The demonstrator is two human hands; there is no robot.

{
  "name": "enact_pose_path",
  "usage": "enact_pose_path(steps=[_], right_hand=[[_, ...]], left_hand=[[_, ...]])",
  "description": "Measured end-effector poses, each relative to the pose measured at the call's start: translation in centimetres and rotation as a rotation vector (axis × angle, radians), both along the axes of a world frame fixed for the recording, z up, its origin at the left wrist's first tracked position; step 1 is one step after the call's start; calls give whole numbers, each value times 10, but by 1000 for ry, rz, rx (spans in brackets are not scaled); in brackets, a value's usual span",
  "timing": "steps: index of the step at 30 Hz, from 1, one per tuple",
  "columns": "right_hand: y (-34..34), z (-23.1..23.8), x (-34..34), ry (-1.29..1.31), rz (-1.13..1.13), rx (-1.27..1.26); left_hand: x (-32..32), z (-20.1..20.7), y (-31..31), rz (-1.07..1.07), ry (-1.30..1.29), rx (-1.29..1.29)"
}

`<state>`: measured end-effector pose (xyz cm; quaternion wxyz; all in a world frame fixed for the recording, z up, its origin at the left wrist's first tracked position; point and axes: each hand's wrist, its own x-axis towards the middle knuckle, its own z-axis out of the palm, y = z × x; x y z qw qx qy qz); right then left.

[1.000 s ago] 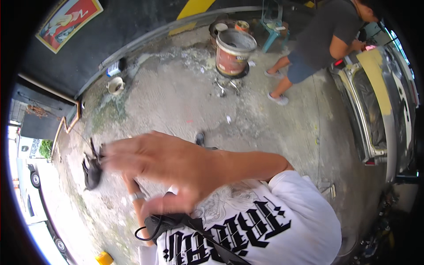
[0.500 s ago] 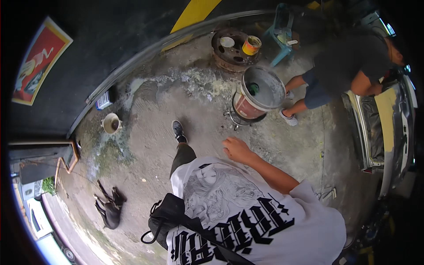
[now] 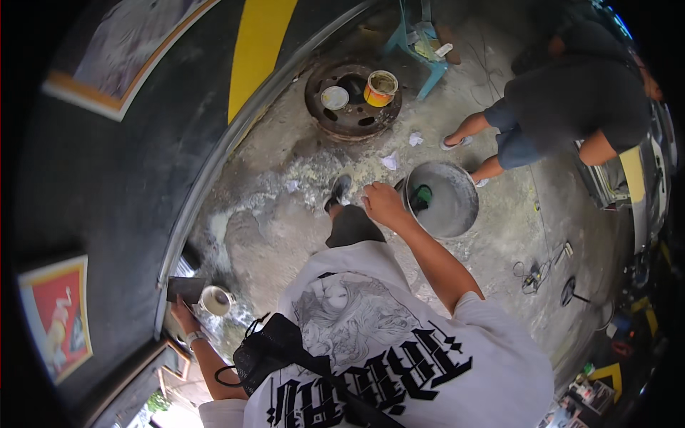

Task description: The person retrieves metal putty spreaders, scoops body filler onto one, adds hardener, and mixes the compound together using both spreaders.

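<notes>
At the left, my left hand (image 3: 183, 315) grips the lower edge of a dark flat rectangular plate (image 3: 187, 289), held up near the wall. My right hand (image 3: 384, 205) is over the floor in the middle, fingers curled in; whether anything is inside them is hidden. Just right of it, and apparently lower, stands a large grey bucket (image 3: 457, 192) with something green and black inside. Beyond, a rusty wheel rim (image 3: 346, 127) lies on the floor, bearing a yellow-and-orange can (image 3: 380, 89) and a pale round lid (image 3: 334, 98).
A person in dark clothes (image 3: 571, 100) bends over a vehicle panel (image 3: 633, 175) at the right. A teal plastic chair (image 3: 432, 80) is at the back, with crumpled white paper (image 3: 389, 161) nearer. A small pail (image 3: 215, 301) stands by the wall. Cables (image 3: 531, 277) lie at the right.
I have stepped forward and turned, so the wheel rim and bucket look nearer. My left hand has come into view with the dark plate. My right hand stays curled, now beside the bucket.
</notes>
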<state>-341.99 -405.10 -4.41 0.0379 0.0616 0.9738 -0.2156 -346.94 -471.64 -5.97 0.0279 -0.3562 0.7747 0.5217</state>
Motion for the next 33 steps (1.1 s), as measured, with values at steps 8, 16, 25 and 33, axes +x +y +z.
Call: enact_pose_path(steps=[8, 16, 25, 33], right_hand=[[149, -123, -189, -221, -307, 227], [268, -246, -357, -298, -370, 453], [314, -328, -412, -661, -562, 271], [312, -272, -428, -655, -660, 266]], left_hand=[[-169, -57, 195, -173, -397, -51], [-323, -14, 314, -569, -325, 65], [-491, -79, 410, -1016, -469, 37], [-582, -81, 484, -1049, -548, 196]])
